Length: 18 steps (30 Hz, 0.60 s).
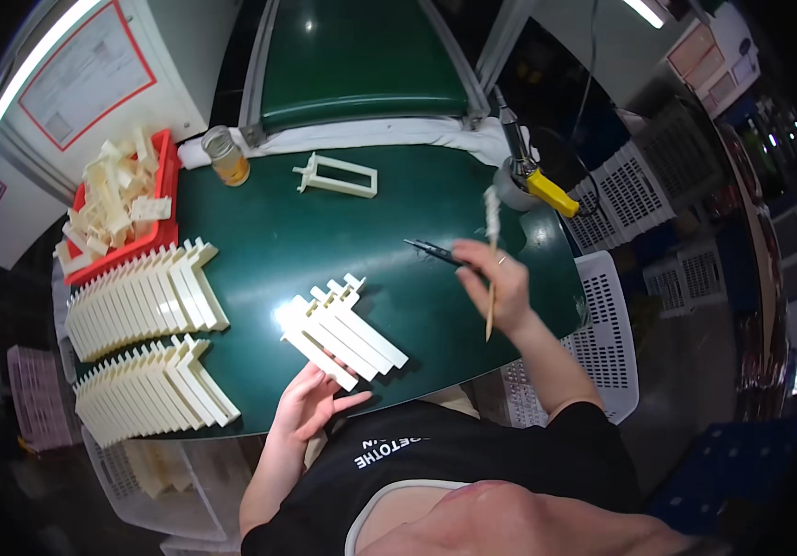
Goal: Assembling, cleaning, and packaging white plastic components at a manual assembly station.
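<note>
My left hand (308, 400) lies palm up at the table's front edge, its fingers around the near end of a cream plastic frame (321, 357); one finger sticks out to the right. Several like frames (361, 335) lie close against it in a slanted row. My right hand (502, 289), right of the middle, grips a wooden cotton-tipped stick (490, 310) that stands nearly upright, white fluffy tip away from me. Its fingertips are also at the rear end of a slim black pointed tool (433, 250); whether tweezers or a knife I cannot make out.
Cream frames stand in two rows (153, 301) at left, below a red tray (174, 176) of cream parts. A glass jar (225, 157), a lone frame (343, 176) and a yellow-handled tool (551, 192) in a holder sit farther back. White baskets (607, 329) flank the green table (306, 241).
</note>
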Motion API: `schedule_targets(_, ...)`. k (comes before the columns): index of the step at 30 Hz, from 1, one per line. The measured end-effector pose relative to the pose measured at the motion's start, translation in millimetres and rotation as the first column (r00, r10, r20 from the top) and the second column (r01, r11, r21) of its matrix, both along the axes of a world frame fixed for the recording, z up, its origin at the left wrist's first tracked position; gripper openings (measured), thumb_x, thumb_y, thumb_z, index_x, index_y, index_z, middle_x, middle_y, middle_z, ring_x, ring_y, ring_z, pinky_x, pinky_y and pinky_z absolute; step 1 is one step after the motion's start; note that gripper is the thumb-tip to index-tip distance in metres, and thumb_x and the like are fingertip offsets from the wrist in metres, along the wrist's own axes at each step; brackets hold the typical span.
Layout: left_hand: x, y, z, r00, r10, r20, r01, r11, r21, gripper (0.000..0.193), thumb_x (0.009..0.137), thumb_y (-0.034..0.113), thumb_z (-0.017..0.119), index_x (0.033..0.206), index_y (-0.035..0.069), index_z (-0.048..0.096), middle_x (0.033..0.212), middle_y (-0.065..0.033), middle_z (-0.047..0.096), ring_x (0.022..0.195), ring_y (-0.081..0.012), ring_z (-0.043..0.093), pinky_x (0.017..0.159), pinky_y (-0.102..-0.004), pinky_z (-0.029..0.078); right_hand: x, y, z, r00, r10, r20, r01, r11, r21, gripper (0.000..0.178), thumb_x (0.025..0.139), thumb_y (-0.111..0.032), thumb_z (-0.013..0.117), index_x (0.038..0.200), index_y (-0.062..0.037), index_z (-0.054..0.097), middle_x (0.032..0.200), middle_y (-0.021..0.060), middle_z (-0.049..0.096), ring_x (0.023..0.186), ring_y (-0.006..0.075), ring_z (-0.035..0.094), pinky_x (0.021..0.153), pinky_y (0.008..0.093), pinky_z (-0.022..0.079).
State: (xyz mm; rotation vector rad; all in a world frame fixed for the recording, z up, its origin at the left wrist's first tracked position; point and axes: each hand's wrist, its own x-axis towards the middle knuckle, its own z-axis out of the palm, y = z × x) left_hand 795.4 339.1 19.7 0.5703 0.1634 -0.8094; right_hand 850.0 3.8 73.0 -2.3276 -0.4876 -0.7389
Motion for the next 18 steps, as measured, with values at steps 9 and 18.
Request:
schedule_targets(9, -17, 23, 1, 0.996, 0.084, 0.042, -0.092, 0.964, 0.250, 0.056, 0.094, 0.021, 0.052, 0.142, 0.001, 0.032, 0.138, -0.0196, 0.047, 0.127, -0.0296, 0.048, 0.097, -0.0448, 0.050, 66, -119, 76, 0.796, -0.452, 0.404, 0.593, 0.716, -0.368, 0.016, 0.082, -0.009, 0.069, 0.097, -0.0058, 0.068, 0.105, 0.0109, 0.069, 0.089, 0.0305, 0.066, 0.078, 0.0366, 0.051)
schedule_targets(18, -26, -1, -13, 0.778, 0.266, 0.569, -0.554, 0.717, 0.422, 0.071, 0.092, -0.002, 0.053, 0.148, 0.007, 0.011, 0.116, -0.0145, 0.053, 0.107, -0.0198, 0.056, 0.098, -0.0326, 0.042, -45, 49, -23, 0.820, 0.271, -0.504, -0.213, 0.962, 0.171, 0.054, 0.076, -0.005, 0.076, 0.126, -0.0030, 0.056, 0.115, 0.0164, 0.065, 0.103, 0.0263, 0.065, 0.084, 0.0319, 0.052)
